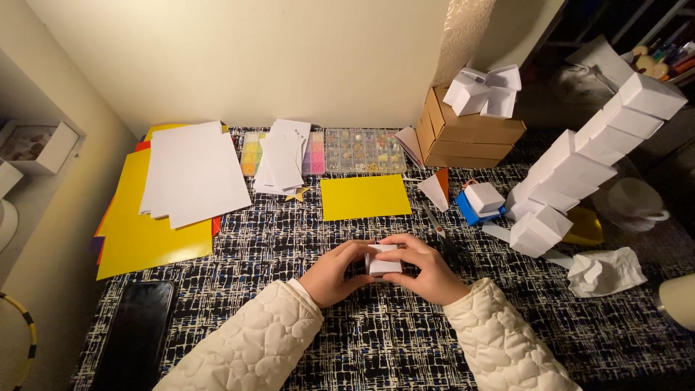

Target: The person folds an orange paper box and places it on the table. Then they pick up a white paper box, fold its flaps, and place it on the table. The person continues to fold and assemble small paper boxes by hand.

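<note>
Both hands meet at the middle of the table around a small white folded paper box [381, 265]. My left hand [334, 274] grips its left side with the fingers curled over the top edge. My right hand [422, 268] covers its right side and top, thumb and fingers pressed on the paper. The box rests on or just above the black patterned tablecloth [376, 340]; much of it is hidden by my fingers. Both arms wear cream quilted sleeves.
A yellow sheet [365, 196] lies beyond the hands. White paper on yellow sheets [192, 174] sits far left, a dark phone [137, 333] near left. Bead organisers [362, 150], brown cardboard boxes [467, 134], a leaning stack of white paper boxes [579, 170], scissors [436, 226] and crumpled paper [604, 271] stand right.
</note>
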